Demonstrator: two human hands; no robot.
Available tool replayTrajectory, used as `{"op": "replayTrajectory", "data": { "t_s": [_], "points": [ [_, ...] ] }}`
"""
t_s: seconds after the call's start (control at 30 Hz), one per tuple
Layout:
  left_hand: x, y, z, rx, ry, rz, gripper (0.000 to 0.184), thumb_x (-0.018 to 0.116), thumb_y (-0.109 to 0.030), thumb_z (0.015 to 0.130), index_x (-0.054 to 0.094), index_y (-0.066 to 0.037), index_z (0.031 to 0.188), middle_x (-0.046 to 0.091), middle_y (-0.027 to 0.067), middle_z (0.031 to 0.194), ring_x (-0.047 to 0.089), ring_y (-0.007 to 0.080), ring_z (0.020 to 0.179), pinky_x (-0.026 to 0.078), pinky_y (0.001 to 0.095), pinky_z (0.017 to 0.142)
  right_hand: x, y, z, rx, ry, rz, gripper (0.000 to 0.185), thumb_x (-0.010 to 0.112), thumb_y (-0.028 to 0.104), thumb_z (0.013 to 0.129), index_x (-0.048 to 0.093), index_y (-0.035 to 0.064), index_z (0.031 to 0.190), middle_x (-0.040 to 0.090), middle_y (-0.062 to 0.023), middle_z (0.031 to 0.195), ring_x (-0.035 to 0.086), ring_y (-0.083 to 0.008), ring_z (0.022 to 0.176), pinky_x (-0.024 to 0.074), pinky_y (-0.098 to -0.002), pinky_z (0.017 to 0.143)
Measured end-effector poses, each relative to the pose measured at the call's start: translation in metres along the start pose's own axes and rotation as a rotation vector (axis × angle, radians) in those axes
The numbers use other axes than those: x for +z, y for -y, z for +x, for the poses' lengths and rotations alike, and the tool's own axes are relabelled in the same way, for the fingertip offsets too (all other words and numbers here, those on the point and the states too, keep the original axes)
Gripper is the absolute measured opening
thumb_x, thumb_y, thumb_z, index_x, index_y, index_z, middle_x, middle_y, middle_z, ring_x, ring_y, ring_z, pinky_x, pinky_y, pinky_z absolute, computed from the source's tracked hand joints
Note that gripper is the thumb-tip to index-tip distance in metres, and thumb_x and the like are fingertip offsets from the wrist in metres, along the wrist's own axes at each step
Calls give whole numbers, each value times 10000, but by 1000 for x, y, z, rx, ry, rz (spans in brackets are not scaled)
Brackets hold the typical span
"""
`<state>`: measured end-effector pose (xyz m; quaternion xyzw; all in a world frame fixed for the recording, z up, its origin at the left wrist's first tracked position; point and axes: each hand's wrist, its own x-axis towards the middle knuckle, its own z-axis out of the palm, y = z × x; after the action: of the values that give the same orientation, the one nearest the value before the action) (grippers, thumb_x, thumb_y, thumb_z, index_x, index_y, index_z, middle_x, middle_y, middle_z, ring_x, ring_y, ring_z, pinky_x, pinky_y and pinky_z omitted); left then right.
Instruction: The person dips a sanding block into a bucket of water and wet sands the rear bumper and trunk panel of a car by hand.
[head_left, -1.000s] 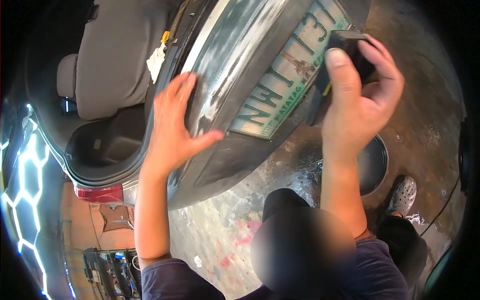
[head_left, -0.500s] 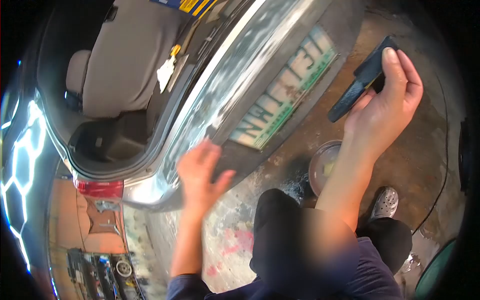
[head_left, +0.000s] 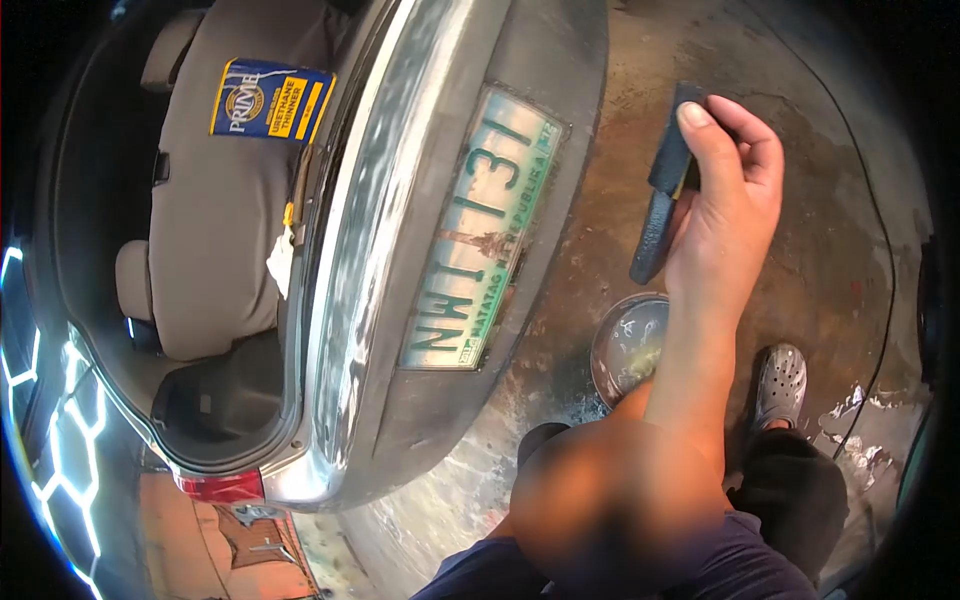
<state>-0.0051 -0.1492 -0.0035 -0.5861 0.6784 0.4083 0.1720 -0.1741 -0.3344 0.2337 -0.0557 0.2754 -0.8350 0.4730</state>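
Note:
My right hand (head_left: 725, 190) is closed on a dark sanding block (head_left: 655, 225), with a dark sheet folded around its upper part. It is raised over the floor, to the right of the car's rear bumper (head_left: 420, 200) and apart from it. A bit of my left arm (head_left: 634, 402) shows beside a round basin (head_left: 612, 345) holding liquid and something pale yellow. The fingers of my left hand are hidden behind my right forearm. A green-and-white licence plate (head_left: 485, 235) is fixed to the bumper, whose upper edge has whitish, worn patches.
In the open trunk, a blue-and-yellow urethane thinner can (head_left: 272, 100) stands near a yellow-and-white item (head_left: 281, 262). A red tail light (head_left: 222, 488) is at the car's corner. A thin cable (head_left: 880, 230) runs along the wet floor, past my grey shoe (head_left: 781, 385).
My left hand has left the bumper and its arm now reaches towards the basin. My right hand still holds the sanding block, now more upright. The view has turned and shifted.

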Motion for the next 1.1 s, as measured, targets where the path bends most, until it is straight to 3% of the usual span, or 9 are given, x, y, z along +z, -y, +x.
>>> {"op": "replayTrajectory", "data": {
  "t_s": [0.17,0.27,0.33,0.5,0.6,0.73,0.83,0.93,1.1],
  "points": [
    [-105,15,-34,123,-181,-570,335,503,-238,1044,724,-12,1154,749,104,1009,666,255,877,537,444,799,-11,-47,19,26,13,-302,354,845,177,873,662,19,1131,689,-86,1100,637,-170,1031,508,-326,905],
    [-262,-71,-151,-46,-598,-290,286,585,-322,1042,672,-68,946,561,-5,835,506,110,704,406,318,608,-8,-104,-12,-41,133,-460,361,859,207,814,685,39,1083,668,-127,1192,611,-257,1138,483,-399,997],
    [-326,-102,-197,21,-769,-83,324,528,-351,1094,700,-90,1009,543,-29,758,474,56,670,371,257,603,9,-127,-56,-295,342,-507,373,867,192,766,689,62,1067,635,-147,1235,593,-316,1156,475,-415,1024],
    [-425,-90,-174,279,-928,302,209,559,-171,1090,674,3,1099,628,103,957,594,219,815,507,360,785,47,-122,-104,-464,668,-375,315,822,209,781,689,73,1033,618,-146,1267,570,-395,1160,480,-484,1020],
    [-454,-61,-136,500,-1014,633,141,571,-115,1067,665,-15,1102,630,109,1039,600,254,923,504,368,858,77,-144,-23,-661,498,-414,285,806,201,792,707,77,1028,641,-163,1280,583,-389,1166,479,-495,1017],
    [-463,-51,-125,561,-1013,588,179,563,-124,1059,674,-43,1172,635,107,1183,558,293,1150,439,388,1020,73,-149,-30,-670,432,-467,308,806,199,787,715,82,1057,657,-174,1301,598,-389,1182,469,-524,1031],
    [-461,-49,-125,558,-1030,651,237,557,-154,1062,678,-55,1240,643,109,1250,543,302,1222,394,402,1084,36,-140,-132,-658,748,-403,447,866,197,746,658,93,1128,647,-130,1322,622,-398,1163,504,-518,1013],
    [-462,-53,-127,535,-1028,703,286,554,-175,1066,667,-63,1304,633,114,1325,531,299,1280,363,406,1133,32,-142,-113,-756,814,-372,403,860,198,758,671,90,1097,648,-136,1323,621,-392,1164,509,-516,1006],
    [-460,-52,-129,479,-1005,693,318,548,-186,1073,650,-55,1344,612,130,1373,531,294,1326,376,392,1157,67,-147,-37,-622,481,-446,339,822,219,783,707,76,1068,653,-159,1342,624,-398,1161,458,-516,1043]
  ]
}}
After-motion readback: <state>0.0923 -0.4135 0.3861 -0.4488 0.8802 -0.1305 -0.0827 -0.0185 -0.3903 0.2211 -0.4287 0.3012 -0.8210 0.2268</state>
